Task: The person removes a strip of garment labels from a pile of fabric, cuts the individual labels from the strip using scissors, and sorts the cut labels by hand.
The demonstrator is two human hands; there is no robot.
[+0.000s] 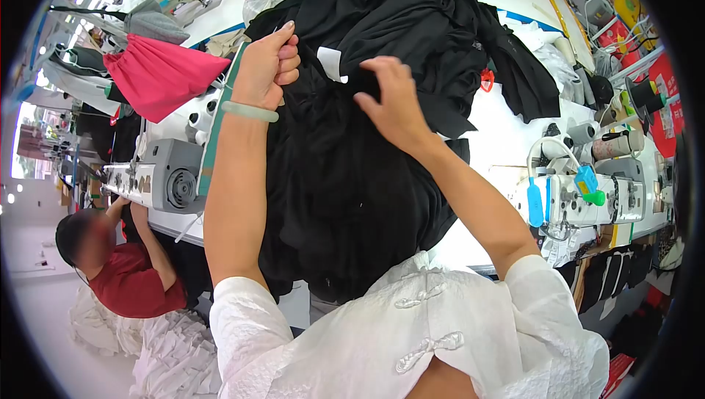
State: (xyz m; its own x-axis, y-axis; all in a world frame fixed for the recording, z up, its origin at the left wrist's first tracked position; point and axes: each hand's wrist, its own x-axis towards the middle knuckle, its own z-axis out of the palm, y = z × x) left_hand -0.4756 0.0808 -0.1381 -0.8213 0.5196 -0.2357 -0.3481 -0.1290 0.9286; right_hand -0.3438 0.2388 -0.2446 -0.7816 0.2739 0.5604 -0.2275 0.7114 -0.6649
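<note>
Black fabric garments (pixel 345 201): lay in 1 large, loose heap across the white tabletop (pixel 499 138), directly before the person, with dark folds overlapping one another.
White rectangular tag (pixel 333 65): rested against the upper cloth, between the 2 hands and seemingly touching neither.
Left hand (pixel 268 69): was at the heap's left side, fingers curled toward the palm, thumb pointing away from the body; black on black hid any pinched edge, so whether it had hold of cloth could not be told.
Right hand (pixel 395 102): was spread over the heap near the tag, thumb well apart from the fingers, nothing visible in its grasp.
Cloth handling: seemed to call for gripping only 1 layer, separating it gently from similar folds, and keeping the tag flat and unsnagged.
Left-side sewing machine, white with a round grey motor (pixel 143 179): stood beside the heap, apart from the cloth.
</note>
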